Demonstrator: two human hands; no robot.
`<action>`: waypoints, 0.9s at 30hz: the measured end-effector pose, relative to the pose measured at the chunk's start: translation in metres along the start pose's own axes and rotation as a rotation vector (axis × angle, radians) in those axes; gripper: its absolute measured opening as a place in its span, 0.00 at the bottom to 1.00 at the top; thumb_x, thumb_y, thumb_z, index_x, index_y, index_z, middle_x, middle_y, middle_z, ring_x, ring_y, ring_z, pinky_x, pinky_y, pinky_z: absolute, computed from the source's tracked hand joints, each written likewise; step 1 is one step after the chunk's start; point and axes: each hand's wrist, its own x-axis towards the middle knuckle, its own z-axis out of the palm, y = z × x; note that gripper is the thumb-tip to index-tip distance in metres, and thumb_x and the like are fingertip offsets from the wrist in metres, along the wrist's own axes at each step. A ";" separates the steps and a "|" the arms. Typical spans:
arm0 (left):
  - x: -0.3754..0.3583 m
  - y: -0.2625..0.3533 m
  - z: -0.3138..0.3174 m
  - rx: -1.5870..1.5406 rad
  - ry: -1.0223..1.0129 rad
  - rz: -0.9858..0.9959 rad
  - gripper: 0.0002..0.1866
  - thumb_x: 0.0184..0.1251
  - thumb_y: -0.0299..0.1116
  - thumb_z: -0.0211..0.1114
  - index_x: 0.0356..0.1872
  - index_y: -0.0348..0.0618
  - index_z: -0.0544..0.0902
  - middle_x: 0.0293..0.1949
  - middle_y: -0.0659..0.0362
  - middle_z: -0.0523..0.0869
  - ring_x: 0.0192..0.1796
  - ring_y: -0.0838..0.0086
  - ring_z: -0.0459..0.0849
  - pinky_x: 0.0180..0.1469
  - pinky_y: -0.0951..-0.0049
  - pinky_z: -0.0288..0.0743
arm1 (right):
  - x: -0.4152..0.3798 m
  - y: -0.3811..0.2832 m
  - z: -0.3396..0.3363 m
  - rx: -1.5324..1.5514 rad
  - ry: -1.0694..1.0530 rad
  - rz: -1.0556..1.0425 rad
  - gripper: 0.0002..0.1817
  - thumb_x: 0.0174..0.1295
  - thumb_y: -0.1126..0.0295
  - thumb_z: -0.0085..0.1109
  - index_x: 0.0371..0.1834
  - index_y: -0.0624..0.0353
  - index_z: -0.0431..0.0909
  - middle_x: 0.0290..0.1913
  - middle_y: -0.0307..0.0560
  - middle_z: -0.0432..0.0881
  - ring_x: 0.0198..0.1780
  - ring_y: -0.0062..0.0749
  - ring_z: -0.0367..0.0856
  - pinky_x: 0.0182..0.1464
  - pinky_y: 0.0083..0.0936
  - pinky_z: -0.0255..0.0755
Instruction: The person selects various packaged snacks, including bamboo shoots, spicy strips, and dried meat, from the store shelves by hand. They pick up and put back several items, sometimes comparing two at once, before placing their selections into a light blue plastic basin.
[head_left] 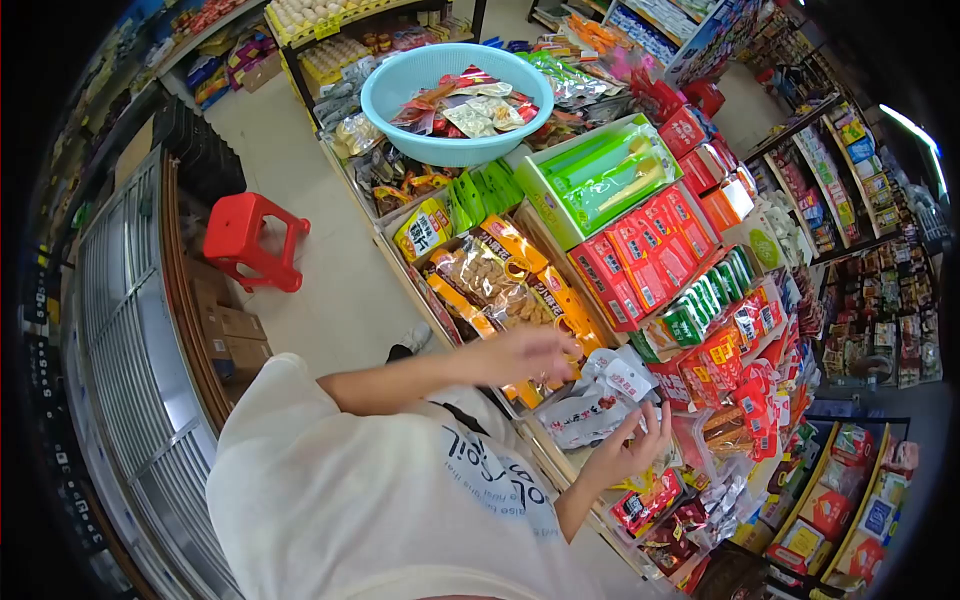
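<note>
My left hand (pixel 530 355), slightly blurred, reaches over orange-and-clear snack bags (pixel 505 285) with its fingers loosely apart; no item shows in it. Just to the right lie silver-grey snack pouches (pixel 595 400) with dark and red print, in the front row of the display. Beside these pouches my right hand (pixel 632 445) is open, palm turned up and fingers spread, its fingertips close to their right end. Below the right hand are red snack packets (pixel 648 500). Red packs (pixel 715 365) fill the compartments beyond it.
A light-blue plastic basket (pixel 455 150) of packets stands on the display's far end. Behind the orange bags sit a green-edged box (pixel 600 180) and a red box (pixel 645 250). A red stool (pixel 255 240) is on the floor at left, near a slatted metal shutter (pixel 140 350).
</note>
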 end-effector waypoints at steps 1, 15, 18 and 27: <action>-0.001 0.032 -0.017 0.001 0.076 0.030 0.19 0.75 0.37 0.56 0.60 0.37 0.73 0.46 0.56 0.85 0.51 0.73 0.84 0.56 0.70 0.75 | 0.003 -0.006 0.005 0.010 -0.002 0.003 0.08 0.66 0.76 0.57 0.46 0.65 0.80 0.60 0.58 0.75 0.48 0.34 0.80 0.39 0.23 0.75; 0.061 0.123 -0.307 1.732 0.222 0.281 0.47 0.45 0.25 0.72 0.71 0.52 0.60 0.72 0.48 0.60 0.74 0.51 0.59 0.74 0.54 0.56 | 0.009 -0.070 0.062 0.037 0.036 0.074 0.07 0.66 0.77 0.57 0.45 0.65 0.80 0.57 0.58 0.77 0.45 0.32 0.81 0.35 0.18 0.76; 0.074 0.115 -0.313 1.741 0.124 0.183 0.42 0.49 0.22 0.67 0.69 0.56 0.64 0.68 0.49 0.67 0.69 0.53 0.66 0.69 0.55 0.63 | 0.010 -0.079 0.070 0.059 0.075 0.105 0.07 0.66 0.77 0.56 0.45 0.66 0.79 0.57 0.57 0.77 0.43 0.30 0.82 0.33 0.16 0.77; 0.079 0.142 -0.321 1.672 0.090 0.278 0.21 0.57 0.32 0.63 0.54 0.45 0.77 0.50 0.52 0.80 0.53 0.57 0.81 0.50 0.54 0.78 | 0.044 -0.131 0.116 0.109 -0.029 0.024 0.06 0.66 0.79 0.57 0.44 0.67 0.80 0.53 0.55 0.79 0.42 0.28 0.82 0.33 0.16 0.77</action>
